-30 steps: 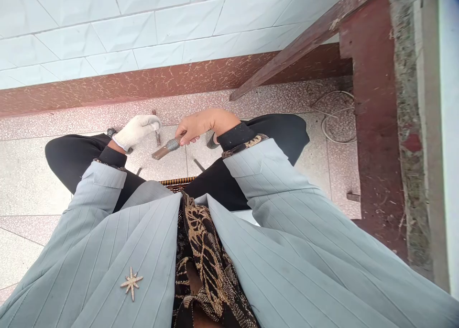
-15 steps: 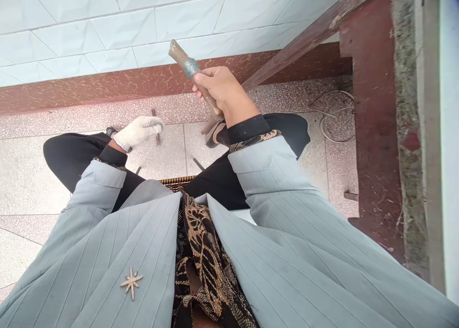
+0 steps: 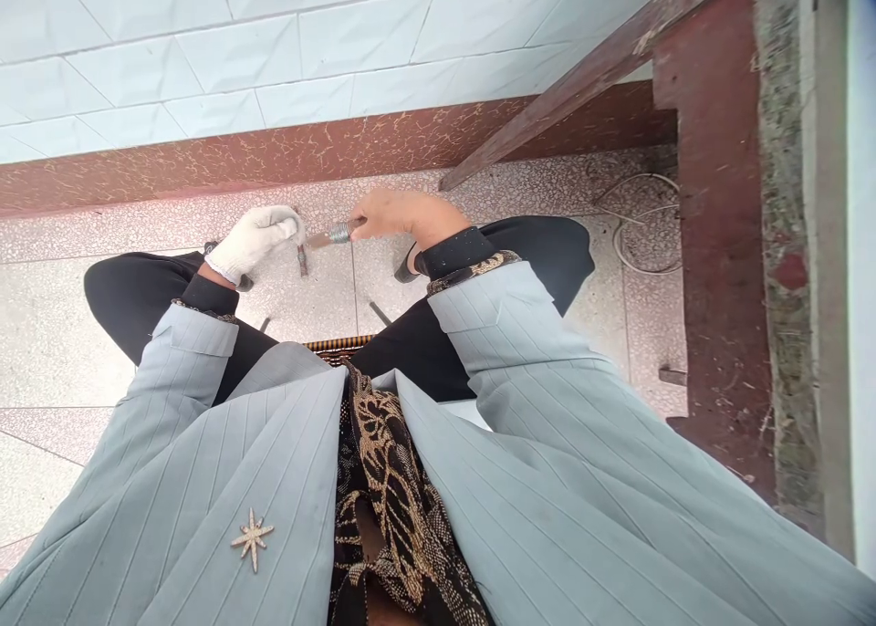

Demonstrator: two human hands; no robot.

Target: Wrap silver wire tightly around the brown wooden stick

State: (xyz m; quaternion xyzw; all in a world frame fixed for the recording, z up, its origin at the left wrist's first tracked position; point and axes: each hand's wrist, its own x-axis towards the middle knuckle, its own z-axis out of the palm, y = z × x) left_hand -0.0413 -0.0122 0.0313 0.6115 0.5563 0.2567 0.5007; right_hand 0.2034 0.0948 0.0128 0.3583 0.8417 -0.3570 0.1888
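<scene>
Tool [image 3: 338,234] in right hand [image 3: 402,213] near beam [image 3: 547,108]

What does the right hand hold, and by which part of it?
The right hand holds a brown tool near its grey binding, on the side away from the gloved left hand.

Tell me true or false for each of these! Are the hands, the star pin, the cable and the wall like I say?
1. The right hand holds a brown tool with something wound around it. True.
2. Both hands wear gloves. False: only the left hand has a white glove.
3. The star pin is on the jacket. True.
4. The cable hangs on the wall. False: it lies on the floor.
</scene>
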